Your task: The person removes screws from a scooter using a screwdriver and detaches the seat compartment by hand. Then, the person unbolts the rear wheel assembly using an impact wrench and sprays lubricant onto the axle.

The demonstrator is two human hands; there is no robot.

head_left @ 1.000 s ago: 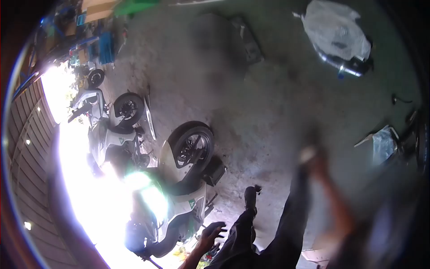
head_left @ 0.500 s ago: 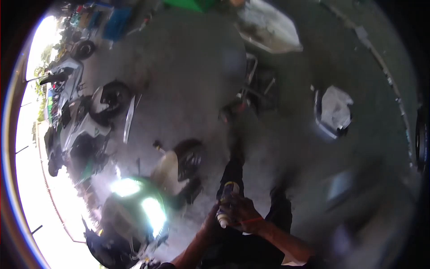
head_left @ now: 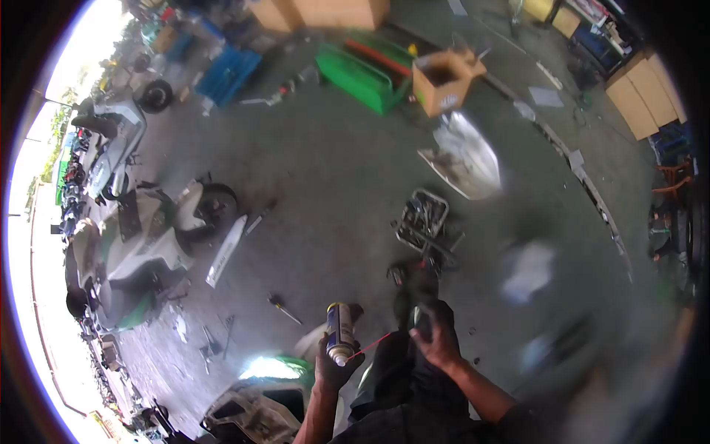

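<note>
My left hand is wrapped round a spray can with a dark blue and pale label. A thin red straw sticks out sideways from the can's nozzle. Apart from the can, to its right, my right hand has its fingers curled round a small dark thing, too blurred to name. Just below the can is a scooter with a green and white body, partly cut off by the frame. On the floor ahead of my left hand lies a screwdriver.
A parked scooter stands at the left, near a long white strip. Ahead lie a metal frame with parts and a white panel. Farther off are a green toolbox, a cardboard box and a blue crate.
My hands, both at the can before, have moved apart. The can stays in my left hand, while my right hand has gone to the right. The view has shifted to show more floor ahead.
</note>
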